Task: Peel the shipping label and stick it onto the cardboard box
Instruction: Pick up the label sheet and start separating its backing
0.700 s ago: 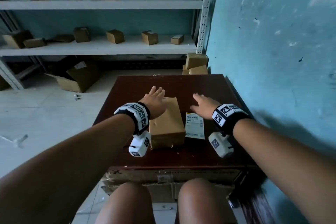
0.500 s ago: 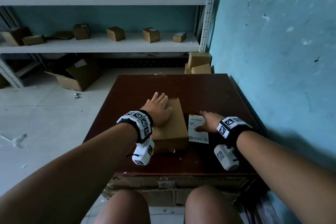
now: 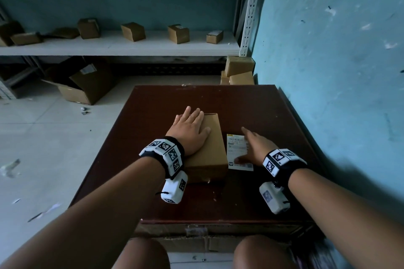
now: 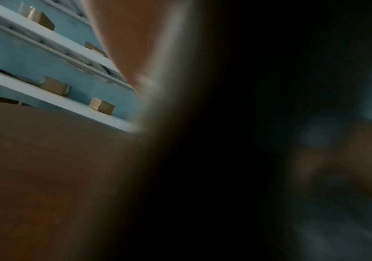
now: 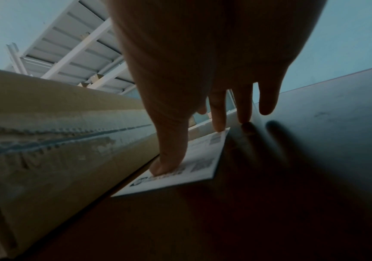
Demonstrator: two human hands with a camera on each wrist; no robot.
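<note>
A brown cardboard box [image 3: 211,148] lies in the middle of the dark red table [image 3: 251,111]. My left hand [image 3: 190,129] rests flat on its top with straight fingers. A white shipping label [image 3: 237,149] lies flat on the table just right of the box. My right hand [image 3: 254,146] rests on the label with spread, straight fingers. In the right wrist view the thumb [image 5: 169,159] and a fingertip [image 5: 218,126] press on the label [image 5: 194,169], beside the taped side of the box [image 5: 57,141]. The left wrist view is mostly dark.
A blue wall [image 3: 338,72] runs close along the table's right edge. White shelves [image 3: 120,45] with several small cardboard boxes stand behind, and an open box [image 3: 85,89] lies on the floor at the left. My knees [image 3: 142,253] are under the table's near edge.
My right hand has come down onto the label and spread over it. The left hand has settled flat on the box top.
</note>
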